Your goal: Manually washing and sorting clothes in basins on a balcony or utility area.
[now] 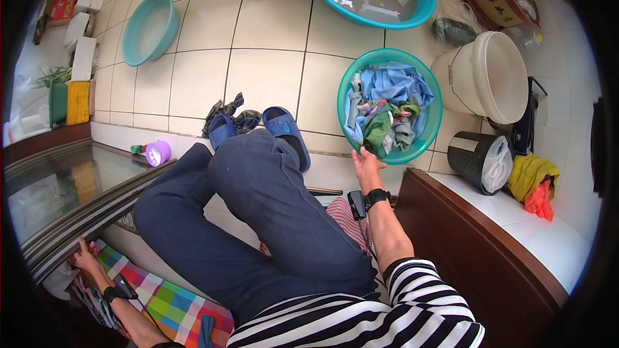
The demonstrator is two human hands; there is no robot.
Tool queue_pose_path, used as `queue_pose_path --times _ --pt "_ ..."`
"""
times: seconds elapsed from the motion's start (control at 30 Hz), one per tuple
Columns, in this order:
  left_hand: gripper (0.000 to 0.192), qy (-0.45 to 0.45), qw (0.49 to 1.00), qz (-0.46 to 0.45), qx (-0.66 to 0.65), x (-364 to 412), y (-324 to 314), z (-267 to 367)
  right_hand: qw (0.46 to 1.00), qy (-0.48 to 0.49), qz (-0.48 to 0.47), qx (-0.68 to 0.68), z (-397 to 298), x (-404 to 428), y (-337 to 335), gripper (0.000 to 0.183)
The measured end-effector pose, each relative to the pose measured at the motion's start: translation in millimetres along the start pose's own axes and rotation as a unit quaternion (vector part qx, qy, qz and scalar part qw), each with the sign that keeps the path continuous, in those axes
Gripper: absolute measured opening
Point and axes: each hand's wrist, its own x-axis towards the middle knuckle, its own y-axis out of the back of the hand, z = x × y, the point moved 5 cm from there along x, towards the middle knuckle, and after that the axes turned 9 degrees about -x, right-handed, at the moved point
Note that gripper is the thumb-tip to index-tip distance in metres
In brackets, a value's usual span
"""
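My right hand (368, 165) reaches to the near rim of a green plastic basin (438, 121). Its fingertips are at the rim; whether they grip it is unclear. Inside the basin lies a heap of crumpled cloth: light blue fabric (391, 82), a green patterned piece (378, 130) and grey cloth (404, 134). Far to the lower left, my left hand (87, 257) is against the edge of a sliding door frame (96, 212), above a colourful checked cloth (159, 295). Its grip is partly hidden.
A large turquoise tub (425, 9) of cloudy water and a smaller turquoise basin (170, 34) stand on the tiles. On the right are a white bucket (459, 72), a dark bin (466, 157) and a brown wooden panel (464, 232). My feet wear blue slippers (283, 125) near dark cloth (246, 120).
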Motion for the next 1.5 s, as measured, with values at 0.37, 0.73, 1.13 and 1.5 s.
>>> queue_pose_path --times 0.37,0.73,1.13,1.5 --pt "0.027 0.073 0.981 -0.176 0.023 -46.4 -82.1 20.9 0.981 0.013 -0.075 -0.179 -73.5 91.3 75.0 0.035" --pt "0.020 -0.054 0.780 -0.624 0.011 -197.5 -416.0 203.7 0.954 0.025 -0.112 -0.275 -134.0 48.4 69.4 0.066" --pt "0.055 0.110 0.447 -0.887 -0.036 -413.7 -592.3 76.9 0.964 -0.003 -0.072 -0.255 -145.0 33.8 54.5 0.071" --pt "0.081 0.245 0.311 -0.912 -0.108 -507.4 -636.9 50.9 0.979 -0.081 -0.003 -0.186 -105.4 30.6 62.6 0.057"
